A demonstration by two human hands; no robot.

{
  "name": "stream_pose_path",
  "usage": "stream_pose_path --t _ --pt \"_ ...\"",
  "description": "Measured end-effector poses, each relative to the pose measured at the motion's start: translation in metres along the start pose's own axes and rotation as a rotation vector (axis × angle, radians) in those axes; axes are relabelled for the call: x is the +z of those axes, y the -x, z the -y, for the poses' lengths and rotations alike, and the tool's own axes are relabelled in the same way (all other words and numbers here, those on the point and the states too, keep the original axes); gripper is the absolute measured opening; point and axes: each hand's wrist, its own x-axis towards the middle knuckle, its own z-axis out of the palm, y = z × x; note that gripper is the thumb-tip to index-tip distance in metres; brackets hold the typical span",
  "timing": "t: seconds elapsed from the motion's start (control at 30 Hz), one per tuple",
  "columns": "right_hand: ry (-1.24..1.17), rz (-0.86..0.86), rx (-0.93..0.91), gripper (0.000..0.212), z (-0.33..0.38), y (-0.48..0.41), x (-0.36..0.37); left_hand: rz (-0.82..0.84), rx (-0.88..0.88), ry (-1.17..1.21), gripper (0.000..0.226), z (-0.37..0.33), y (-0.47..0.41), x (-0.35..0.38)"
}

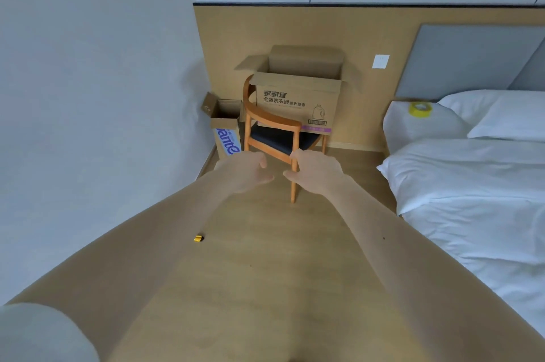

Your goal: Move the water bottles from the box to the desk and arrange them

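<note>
My left hand (244, 170) and right hand (317, 171) reach forward side by side, fingers loosely curled, holding nothing. At twelve o'clock, beyond both hands, an open brown cardboard box (295, 87) with raised flaps sits on a wooden chair (265, 115) with a dark seat. I cannot see what is inside the box. At three o'clock is a bed (472, 184) with soft white bedding.

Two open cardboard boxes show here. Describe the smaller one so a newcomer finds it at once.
Start at the tan wooden wall panel in the room's corner, where a wooden chair with a dark seat stands. On the floor just left of the chair is the tall, narrow open cardboard box. Unlike the wide brown cardboard box on the chair, it carries big blue lettering.
</note>
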Motion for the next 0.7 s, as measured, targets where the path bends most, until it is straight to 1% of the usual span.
stream_pose_path --t 0.2,0.37,0.53,0.7 --pt "-0.006 0.053 0.027 0.044 -0.026 -0.062 0.003 0.037 0.003 0.031 0.042 0.004 -0.067 0.002" --pt "-0.013 0.048 0.066 0.041 -0.034 -0.121 0.006 0.07 0.055 0.063 0.042 0.02 -0.128 -0.001" --pt "-0.001 0.019 0.117 0.039 -0.031 -0.193 0.005 0.07 0.132 0.05 0.038 0.057 -0.203 -0.016" --pt "-0.007 0.012 0.155 0.048 -0.013 -0.268 -0.01 0.047 0.186 0.073 0.039 0.108 -0.284 -0.036"
